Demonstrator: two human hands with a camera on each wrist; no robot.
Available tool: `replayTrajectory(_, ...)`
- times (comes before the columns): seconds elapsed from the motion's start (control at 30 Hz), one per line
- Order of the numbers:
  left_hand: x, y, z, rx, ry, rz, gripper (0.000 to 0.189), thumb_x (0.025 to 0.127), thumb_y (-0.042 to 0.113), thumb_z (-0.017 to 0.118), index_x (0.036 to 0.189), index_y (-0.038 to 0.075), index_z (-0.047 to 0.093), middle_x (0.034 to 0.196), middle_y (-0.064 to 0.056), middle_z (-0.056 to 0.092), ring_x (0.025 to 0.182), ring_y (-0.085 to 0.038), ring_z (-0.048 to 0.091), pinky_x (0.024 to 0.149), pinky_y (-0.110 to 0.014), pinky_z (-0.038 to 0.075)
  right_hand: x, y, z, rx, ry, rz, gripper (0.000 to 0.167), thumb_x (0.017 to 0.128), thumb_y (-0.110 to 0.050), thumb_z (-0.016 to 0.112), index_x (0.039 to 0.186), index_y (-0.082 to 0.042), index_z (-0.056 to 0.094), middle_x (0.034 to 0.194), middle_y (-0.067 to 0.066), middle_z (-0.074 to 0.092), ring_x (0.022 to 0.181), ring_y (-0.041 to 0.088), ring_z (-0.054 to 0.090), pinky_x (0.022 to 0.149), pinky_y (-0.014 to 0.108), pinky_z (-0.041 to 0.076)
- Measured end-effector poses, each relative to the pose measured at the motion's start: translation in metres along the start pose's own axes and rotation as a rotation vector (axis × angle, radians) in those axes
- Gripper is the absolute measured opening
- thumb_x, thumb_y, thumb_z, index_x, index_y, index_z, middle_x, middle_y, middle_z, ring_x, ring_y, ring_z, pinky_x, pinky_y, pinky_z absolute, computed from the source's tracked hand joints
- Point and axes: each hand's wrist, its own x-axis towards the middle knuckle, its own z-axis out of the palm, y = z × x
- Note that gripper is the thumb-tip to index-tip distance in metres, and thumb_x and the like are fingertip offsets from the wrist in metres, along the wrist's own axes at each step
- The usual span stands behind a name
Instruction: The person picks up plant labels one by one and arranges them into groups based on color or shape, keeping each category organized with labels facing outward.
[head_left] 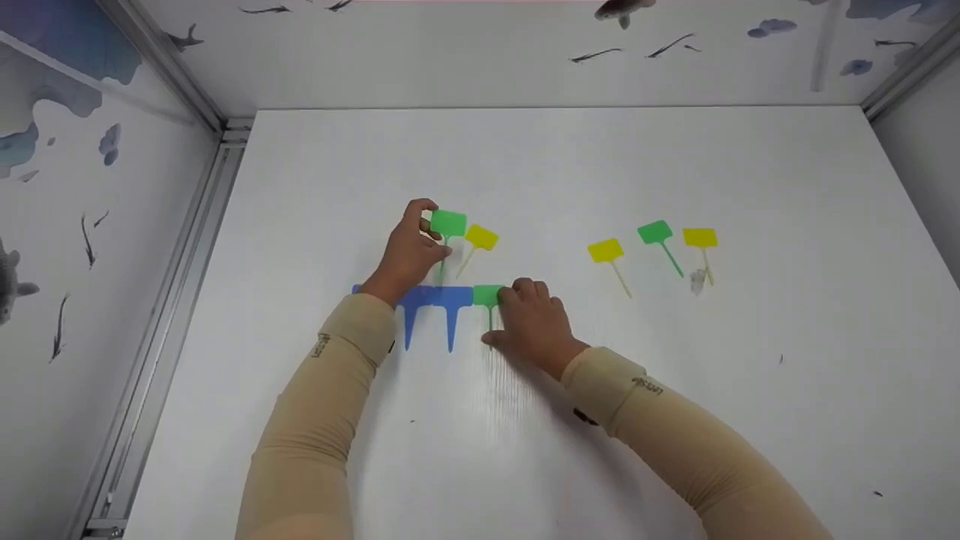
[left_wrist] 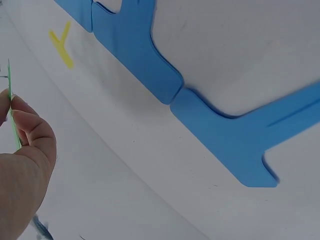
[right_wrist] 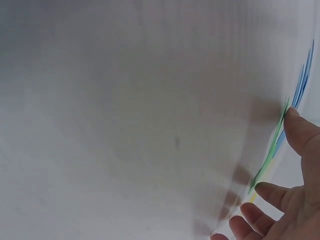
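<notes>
In the head view, my left hand [head_left: 409, 251] pinches a green T-shaped plant label [head_left: 448, 223] by its side, its stem pointing down. The left wrist view shows that label [left_wrist: 9, 80] nearly edge-on between thumb and fingers. Blue plant labels [head_left: 453, 296] lie side by side in a row on the table, heads up and stems toward me, partly behind my left wrist. At the row's right end lies another green label [head_left: 487, 295]. My right hand [head_left: 536, 326] rests there with fairly straight fingers, index finger at the label's head and thumb by its stem.
A yellow label [head_left: 481, 237] lies just right of my left hand. Farther right on the white table [head_left: 555, 165] are another yellow label [head_left: 606, 250], a green label [head_left: 655, 232] and a yellow label [head_left: 700, 238], near a small grey smudge [head_left: 697, 281]. Printed walls enclose the table.
</notes>
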Motion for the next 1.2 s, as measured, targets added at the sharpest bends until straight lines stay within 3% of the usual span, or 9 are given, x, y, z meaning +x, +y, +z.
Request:
replayTrajectory(0.23,-0.007,-0.001,0.007,-0.034,-0.018,0.013,0.062,0.089,0.001,0.065,0.140,0.011,0.032,0.113,-0.013,0.048,0.100,-0.026,0.057,0.089,-0.035,0.049,-0.002,0.000,0.001,0.010,0.016,-0.003,0.075,0.080,-0.053,0.073,0.135,-0.007,0.050,0.135,0.015,0.046,0.122,0.031,0.041,0.096,0.046,0.044)
replayTrajectory(0.63,-0.014,-0.002,0.025,-0.016,-0.023,-0.001,0.062,0.088,-0.001,0.065,0.140,0.010,0.032,0.111,-0.013,0.050,0.097,-0.026,0.056,0.088,-0.036,0.048,-0.003,0.005,0.000,0.050,0.028,0.002,0.076,0.079,-0.051,0.074,0.135,-0.007,0.048,0.136,0.015,0.045,0.124,0.031,0.040,0.098,0.046,0.043)
replayTrajectory(1.2,-0.023,0.007,0.048,-0.052,0.011,-0.015,0.063,0.087,-0.002,0.067,0.140,0.009,0.035,0.110,-0.012,0.052,0.097,-0.024,0.057,0.086,-0.034,0.050,-0.012,0.019,-0.008,0.095,0.093,-0.097,0.074,0.082,-0.044,0.075,0.139,-0.007,0.046,0.136,0.016,0.046,0.126,0.033,0.040,0.098,0.046,0.045)
